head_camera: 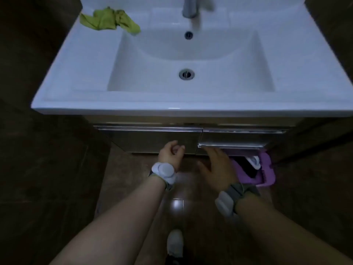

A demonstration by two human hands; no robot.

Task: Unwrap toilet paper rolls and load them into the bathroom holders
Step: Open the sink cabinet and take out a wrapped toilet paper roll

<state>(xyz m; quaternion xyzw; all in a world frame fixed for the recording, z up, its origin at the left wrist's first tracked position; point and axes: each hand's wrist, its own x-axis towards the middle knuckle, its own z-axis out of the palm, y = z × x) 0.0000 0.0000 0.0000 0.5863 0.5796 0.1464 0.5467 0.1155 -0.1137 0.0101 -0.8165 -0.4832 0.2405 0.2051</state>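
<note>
The left grip (170,155) has loosely curled fingers and holds nothing, before the grey cabinet door (149,140). The right grip (217,166) is spread flat and holds nothing; its fingertips lie just below the silver drawer handle (229,145). A purple plastic basket (267,175) sits just right of it. Where the toilet paper rolls are cannot be told.

Dim, bluish light. The white sink (76,73) is brightest; its surroundings sink near black. A small glare spot shines on the floor (177,204). The faucet (190,8) and right hand (217,167) are motion-blurred. Wide-angle distortion bends the sink's front edge.
</note>
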